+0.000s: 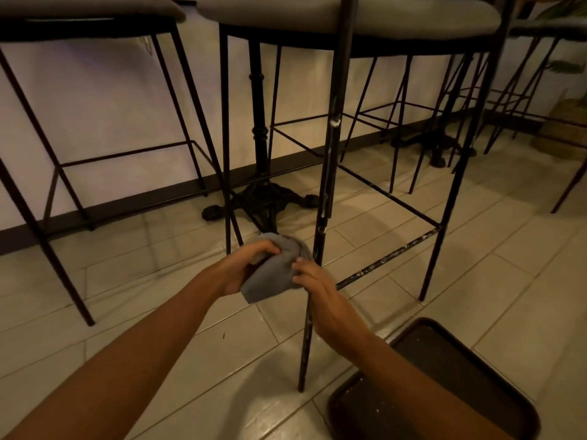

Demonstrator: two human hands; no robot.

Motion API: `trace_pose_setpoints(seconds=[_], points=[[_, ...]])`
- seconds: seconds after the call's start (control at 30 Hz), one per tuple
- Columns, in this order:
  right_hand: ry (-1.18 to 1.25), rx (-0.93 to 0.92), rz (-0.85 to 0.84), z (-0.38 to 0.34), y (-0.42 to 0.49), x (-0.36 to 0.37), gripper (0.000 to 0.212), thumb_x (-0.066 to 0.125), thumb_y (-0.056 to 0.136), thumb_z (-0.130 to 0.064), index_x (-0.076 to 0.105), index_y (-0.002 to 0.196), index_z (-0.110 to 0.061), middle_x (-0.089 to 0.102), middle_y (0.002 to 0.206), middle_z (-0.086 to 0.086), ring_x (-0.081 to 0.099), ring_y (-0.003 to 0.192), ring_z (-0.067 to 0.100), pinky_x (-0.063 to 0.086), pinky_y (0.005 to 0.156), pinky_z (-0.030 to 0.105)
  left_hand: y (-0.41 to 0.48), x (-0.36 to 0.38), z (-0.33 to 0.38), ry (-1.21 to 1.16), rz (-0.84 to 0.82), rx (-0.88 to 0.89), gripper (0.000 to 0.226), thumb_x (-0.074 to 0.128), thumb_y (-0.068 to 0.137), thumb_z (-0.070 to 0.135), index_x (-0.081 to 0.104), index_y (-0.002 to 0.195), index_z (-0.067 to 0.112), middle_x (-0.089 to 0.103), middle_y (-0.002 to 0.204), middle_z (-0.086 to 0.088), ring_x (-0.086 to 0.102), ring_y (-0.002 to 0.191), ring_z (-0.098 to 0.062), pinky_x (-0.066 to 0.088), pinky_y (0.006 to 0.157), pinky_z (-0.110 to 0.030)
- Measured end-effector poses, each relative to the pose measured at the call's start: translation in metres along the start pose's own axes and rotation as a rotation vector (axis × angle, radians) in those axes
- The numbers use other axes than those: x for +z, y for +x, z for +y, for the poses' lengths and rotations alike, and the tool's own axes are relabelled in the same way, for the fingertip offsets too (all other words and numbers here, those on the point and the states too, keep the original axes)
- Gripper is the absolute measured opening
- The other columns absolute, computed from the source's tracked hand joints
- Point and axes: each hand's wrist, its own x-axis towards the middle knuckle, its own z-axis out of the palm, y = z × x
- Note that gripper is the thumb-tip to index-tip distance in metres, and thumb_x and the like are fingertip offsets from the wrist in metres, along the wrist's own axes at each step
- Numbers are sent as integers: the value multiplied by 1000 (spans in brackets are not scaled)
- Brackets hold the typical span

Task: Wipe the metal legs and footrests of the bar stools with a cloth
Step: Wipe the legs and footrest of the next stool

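A grey cloth (275, 270) is bunched between both hands just left of the near front leg (327, 173) of the middle bar stool. My left hand (246, 265) grips the cloth's left side with curled fingers. Fingers of my right hand (313, 279) pinch its right edge, close to the leg. That black metal leg carries white smears and drips along its length. The front footrest bar (390, 255) running right from it is also flecked with white. The stool's grey seat (349, 11) is at the top.
More black-legged stools stand at left (41, 173) and right (508, 100) along a pale wall. A cast-iron table base (263, 198) sits behind the middle stool. A dark tray (444, 369) lies on the tiled floor at bottom right.
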Motion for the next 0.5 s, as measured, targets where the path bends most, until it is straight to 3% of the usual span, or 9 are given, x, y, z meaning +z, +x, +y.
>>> trace_pose_setpoints(seconds=[0.03,0.1,0.2,0.27,0.33,0.43,0.5], points=[[-32,-40,28,7,-6,-4,37,39,92,-6,36,127,-19,30,139,0,30,132,12,27,112,23,-2,4,4,-38,-6,26,25,50,86,18,61,108,10,63,106,-15,59,100,-27,49,83,-32],[-119,-1,103,23,-17,-15,21,36,93,-7,42,112,-13,37,124,9,40,116,18,32,106,14,-7,13,9,-91,19,57,26,51,86,19,60,109,11,63,107,-14,59,100,-27,49,82,-31],[-353,167,99,47,-27,-21,38,47,74,11,49,107,-9,46,115,9,45,108,18,30,103,10,-11,29,16,-171,97,82,21,51,88,22,61,101,11,65,100,-11,60,93,-24,50,76,-30],[-503,220,-32,63,-32,-23,57,68,55,17,58,107,-6,59,110,11,57,104,22,44,94,22,-12,40,23,-217,139,133,18,49,90,24,59,97,10,62,91,-7,60,84,-20,49,72,-29],[-611,232,-150,73,-33,-25,69,80,42,13,64,105,-7,67,104,11,65,96,24,51,86,30,-13,47,28,-253,182,178,19,49,90,27,59,99,12,61,92,-8,60,87,-22,49,76,-33],[-670,256,-222,76,-33,-26,69,84,36,6,68,101,-9,71,96,7,69,89,22,54,80,31,-11,52,32,-327,207,219,30,48,91,31,59,112,12,63,106,-9,58,105,-25,49,82,-35],[-626,267,-242,76,-33,-25,63,82,42,10,68,101,-7,71,94,9,69,88,25,55,79,34,-13,61,34,-346,242,267,32,52,88,31,58,113,11,64,105,-8,59,102,-23,50,79,-34]])
